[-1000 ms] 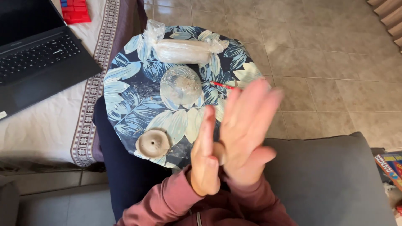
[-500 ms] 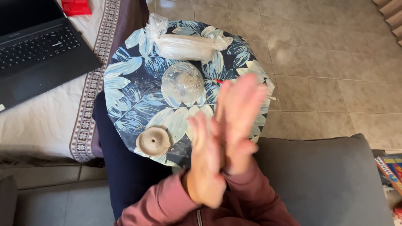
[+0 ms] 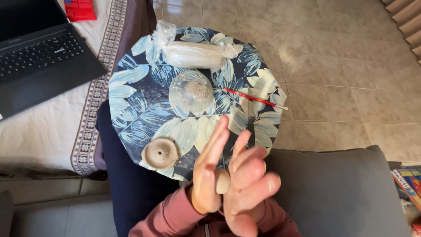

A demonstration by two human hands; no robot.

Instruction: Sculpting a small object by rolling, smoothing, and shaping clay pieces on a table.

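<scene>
Leaf-print round board (image 3: pixel 131 87) sits on the lap over tiled floor (image 3: pixel 333 52), laptop (image 3: pixel 39 57) off to the side. Left hand (image 3: pixel 209 175) and right hand (image 3: pixel 247 184) are pressed palm to palm, fingers straight, squeezing a clay lump (image 3: pixel 222 181) between them.

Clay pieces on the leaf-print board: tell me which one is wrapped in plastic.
The long clay roll at the board's far edge, its clear plastic twisted at both ends. The small clay dish lies bare, and the lump sits between the palms.

Beige tiled floor (image 3: pixel 351 66), grey sofa cushion (image 3: pixel 342 197).
</scene>
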